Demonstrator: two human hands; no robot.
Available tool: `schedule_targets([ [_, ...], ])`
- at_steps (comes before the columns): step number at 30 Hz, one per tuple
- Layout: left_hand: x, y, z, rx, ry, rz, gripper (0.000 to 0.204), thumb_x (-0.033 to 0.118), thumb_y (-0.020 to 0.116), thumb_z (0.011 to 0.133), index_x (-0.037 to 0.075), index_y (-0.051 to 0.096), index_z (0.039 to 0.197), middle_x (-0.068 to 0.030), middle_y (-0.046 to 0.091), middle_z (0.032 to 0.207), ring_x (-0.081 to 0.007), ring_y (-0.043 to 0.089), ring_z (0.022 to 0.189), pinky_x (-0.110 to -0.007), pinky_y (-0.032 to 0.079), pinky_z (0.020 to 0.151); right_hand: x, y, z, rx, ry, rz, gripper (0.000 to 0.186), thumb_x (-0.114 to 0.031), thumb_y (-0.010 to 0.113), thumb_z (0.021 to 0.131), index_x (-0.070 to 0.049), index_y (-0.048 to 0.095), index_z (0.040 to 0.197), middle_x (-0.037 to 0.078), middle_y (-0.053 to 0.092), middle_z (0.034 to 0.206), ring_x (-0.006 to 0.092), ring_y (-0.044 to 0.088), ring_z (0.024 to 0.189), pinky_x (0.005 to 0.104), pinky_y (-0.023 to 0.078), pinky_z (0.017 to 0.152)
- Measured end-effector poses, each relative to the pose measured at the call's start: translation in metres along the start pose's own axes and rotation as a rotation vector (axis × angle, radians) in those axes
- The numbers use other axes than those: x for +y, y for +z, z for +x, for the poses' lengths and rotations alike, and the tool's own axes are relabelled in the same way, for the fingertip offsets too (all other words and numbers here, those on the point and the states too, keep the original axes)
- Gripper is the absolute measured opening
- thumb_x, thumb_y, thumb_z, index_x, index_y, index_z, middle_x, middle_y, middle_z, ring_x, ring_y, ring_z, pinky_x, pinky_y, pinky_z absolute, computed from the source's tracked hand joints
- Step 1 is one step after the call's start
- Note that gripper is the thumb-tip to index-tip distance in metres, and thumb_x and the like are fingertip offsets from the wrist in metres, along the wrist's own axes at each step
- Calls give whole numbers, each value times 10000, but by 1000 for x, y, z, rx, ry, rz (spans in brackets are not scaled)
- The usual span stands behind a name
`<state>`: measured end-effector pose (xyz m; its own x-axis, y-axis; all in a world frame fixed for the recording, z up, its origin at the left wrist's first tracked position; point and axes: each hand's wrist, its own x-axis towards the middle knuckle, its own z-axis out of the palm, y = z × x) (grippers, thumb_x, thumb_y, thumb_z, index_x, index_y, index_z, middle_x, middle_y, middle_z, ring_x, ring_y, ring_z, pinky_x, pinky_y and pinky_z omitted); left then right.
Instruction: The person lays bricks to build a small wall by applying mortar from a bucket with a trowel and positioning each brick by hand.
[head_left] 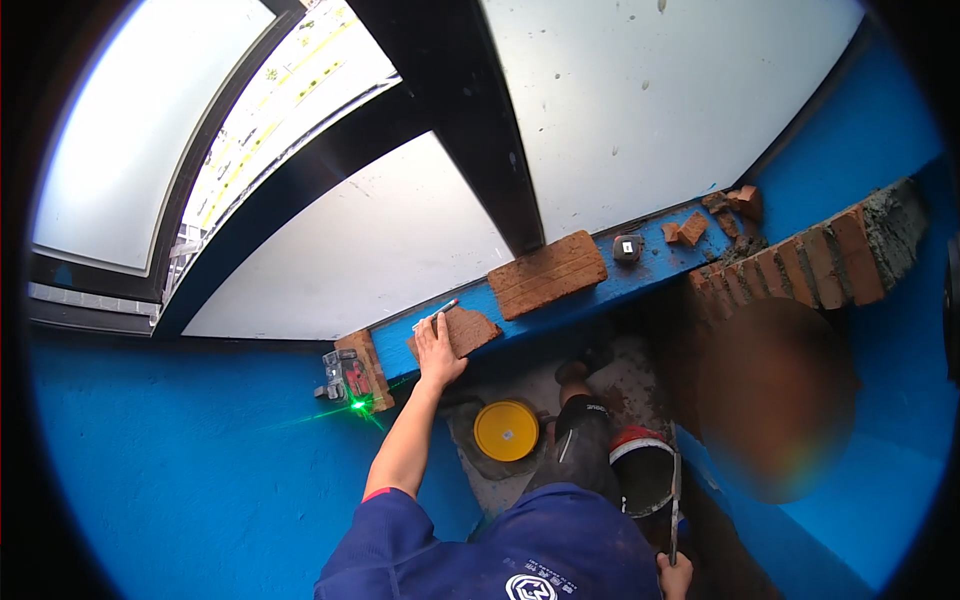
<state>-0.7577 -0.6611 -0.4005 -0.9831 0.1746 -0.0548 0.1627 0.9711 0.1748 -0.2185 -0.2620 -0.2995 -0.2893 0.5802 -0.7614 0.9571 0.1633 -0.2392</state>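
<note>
Head view: L hand (437, 352) flat on broken brick (470, 331), R hand (675, 576) on tool (676, 500)

Narrow blue ledge (450, 302) ran under the window w/ frosted panes (630, 100) & dark frame (475, 130); walls (180, 420) were blue too, w/ bare brickwork (815, 262) at R.

Broken brick was orange-brown, rough, jagged at its R end; it lay on the ledge, L of a bigger whole brick (547, 275) w/ grooved face. L hand's fingers were a bit apart on it, tips by a pen (436, 315); couldn't tell if they pinched it. R hand was closed round the tool's near end.

Also on ledge: tape measure (627, 249) & brick bits (690, 230) to R; laser level (350, 376), green light on, at far L end.

Containers: pale-rimmed bucket (630, 505) beside R leg, inside dark grey, contents unclear; yellow round lid (506, 431) on floor side, anything under it hidden.
</note>
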Motion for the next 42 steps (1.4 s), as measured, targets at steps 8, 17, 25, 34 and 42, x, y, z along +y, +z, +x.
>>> schedule_targets([
  [8, 157, -72, 86, 47, 430, -134, 948, 302, 802, 648, 64, 322, 1430, -257, 306, 1428, -440, 318, 1310, -491, 263, 1113, 16, 42, 12, 36, -86, -195, 242, -210, 685, 832, -46, 576, 691, 144, 541, 606, 329, 549, 578, 415, 437, 560],
  [17, 166, -47, 109, -95, 392, -86, 994, 239, 788, 547, 145, 328, 1423, -201, 402, 1338, -406, 402, 1235, -479, 321, 1055, 7, 76, -20, 45, 70, 138, 298, -293, 725, 765, -16, 620, 728, 177, 606, 671, 334, 621, 679, 440, 466, 659],
  [25, 196, -119, 45, -850, -164, -1365, 887, 71, 759, 696, 96, 309, 1460, -141, 536, 1259, -271, 560, 1123, -362, 448, 974, 19, 98, -19, 43, 138, 397, 309, -251, 738, 775, 6, 590, 687, 151, 551, 601, 284, 584, 607, 424, 440, 615],
  [34, 236, -208, -5, -1332, 90, -2254, 1026, 582, 700, 724, 58, 250, 1483, -255, 357, 1436, -425, 423, 1277, -570, 373, 1043, 76, 125, 54, -69, 407, 193, 275, -274, 606, 892, -47, 611, 737, 144, 497, 622, 284, 523, 606, 387, 428, 606],
  [42, 256, -229, -6, -1357, -36, -2419, 568, 470, 422, 966, 87, 396, 1385, -210, 542, 1205, -335, 583, 957, -528, 516, 836, 47, 123, 47, 106, 14, 376, 280, -269, 703, 833, -10, 691, 941, 142, 691, 898, 281, 629, 872, 430, 473, 775],
])
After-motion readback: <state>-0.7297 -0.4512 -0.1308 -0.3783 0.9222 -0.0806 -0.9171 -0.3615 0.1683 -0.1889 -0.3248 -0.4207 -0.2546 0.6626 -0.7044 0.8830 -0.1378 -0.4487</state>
